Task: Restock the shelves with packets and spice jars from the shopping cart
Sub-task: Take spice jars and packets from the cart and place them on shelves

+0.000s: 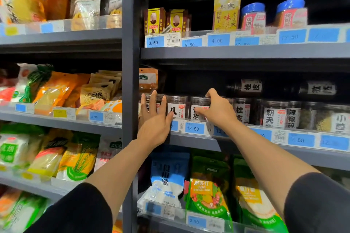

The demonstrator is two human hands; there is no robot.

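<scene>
A row of clear spice jars with white labels stands on the middle shelf (pixel 236 143) of the right bay. My left hand (pixel 154 121) lies with straight fingers against the front of the leftmost jar (pixel 151 100). The jar beside it (pixel 177 107) stands between my hands, untouched. My right hand (pixel 216 108) grips the third jar (pixel 199 105), fingers curled over its top rim and thumb on its label. More jars (pixel 274 113) continue to the right. The shopping cart is out of view.
A dark steel upright (pixel 130 62) divides the two bays. Blue-lidded jars (pixel 252 17) and yellow boxes (pixel 155 20) fill the shelf above. Baking soda packets (pixel 208 187) stand on the shelf below. Grain and snack packets (pixel 55 91) crowd the left bay.
</scene>
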